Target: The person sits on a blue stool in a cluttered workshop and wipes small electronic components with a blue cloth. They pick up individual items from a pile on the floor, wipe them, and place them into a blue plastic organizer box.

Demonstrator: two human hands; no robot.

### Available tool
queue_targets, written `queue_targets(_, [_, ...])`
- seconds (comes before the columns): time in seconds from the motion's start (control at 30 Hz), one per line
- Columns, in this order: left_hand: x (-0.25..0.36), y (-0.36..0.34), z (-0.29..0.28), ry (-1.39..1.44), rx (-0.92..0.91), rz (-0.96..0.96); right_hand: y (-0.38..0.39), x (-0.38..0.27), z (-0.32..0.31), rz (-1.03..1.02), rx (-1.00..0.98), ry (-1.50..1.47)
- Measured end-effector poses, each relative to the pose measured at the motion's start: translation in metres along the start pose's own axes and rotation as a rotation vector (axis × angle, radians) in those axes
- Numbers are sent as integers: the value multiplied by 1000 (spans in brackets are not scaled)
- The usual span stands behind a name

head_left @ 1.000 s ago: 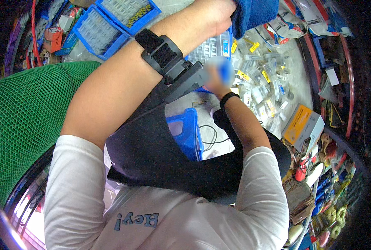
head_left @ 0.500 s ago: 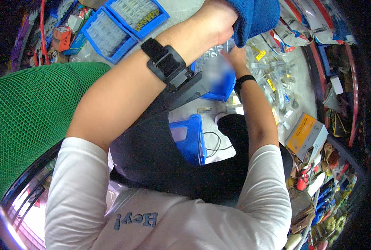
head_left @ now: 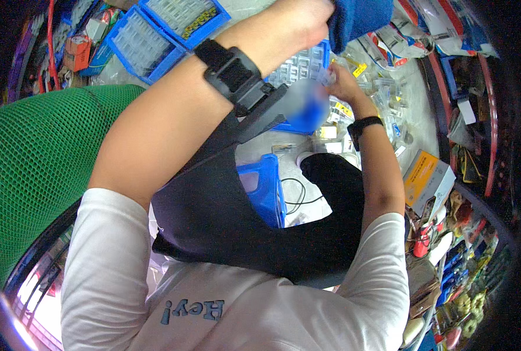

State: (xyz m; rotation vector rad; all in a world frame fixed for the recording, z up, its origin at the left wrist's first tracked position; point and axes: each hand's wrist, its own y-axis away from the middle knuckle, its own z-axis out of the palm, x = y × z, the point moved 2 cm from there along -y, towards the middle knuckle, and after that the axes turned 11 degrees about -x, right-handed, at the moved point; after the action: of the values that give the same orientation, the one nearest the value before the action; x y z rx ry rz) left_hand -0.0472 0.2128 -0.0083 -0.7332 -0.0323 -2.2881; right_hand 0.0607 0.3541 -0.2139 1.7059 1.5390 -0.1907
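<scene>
My left arm reaches across the upper middle, a black strap with a bracket on its forearm. My left hand (head_left: 310, 26) is raised close to the view and closed against a blue cloth (head_left: 363, 23), which hides most of its fingers. Below it lies a blue tray (head_left: 307, 121) with clear compartments, partly covered by a blurred patch and my left arm. My right hand (head_left: 347, 85), with a black wristband, is at the tray's right edge. Its fingers are curled together; whatever is between them is too small to make out.
Clear plastic packs (head_left: 383, 90) with yellow labels lie scattered at the right. Two compartment trays (head_left: 185, 45) stand at the upper left, beside a green mesh roll (head_left: 55, 158). A blue bin (head_left: 266, 190) sits near my legs. An orange-and-white box (head_left: 427, 181) is at the right.
My right hand has drawn right and slightly nearer, from over the tray to its edge, uncovering more compartments. My left hand stays raised by the blue cloth. The whole view has shifted slightly.
</scene>
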Motion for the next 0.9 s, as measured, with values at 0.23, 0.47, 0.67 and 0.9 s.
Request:
queue_targets(0.23, [-7, -5, -5, 42, -92, -6, 16, 15, 29, 33, -67, -24])
queue_targets(0.47, [0, -6, 0, 24, -93, 21, 14, -26, 38, 8, -66, 328])
queue_targets(0.67, [-2, -17, 13, 45, -128, 31, 9, 25, 61, 47, -111, 616])
queue_targets(0.9, [8, -13, 6, 54, -113, 60, 28, -32, 54, 96, -30, 471])
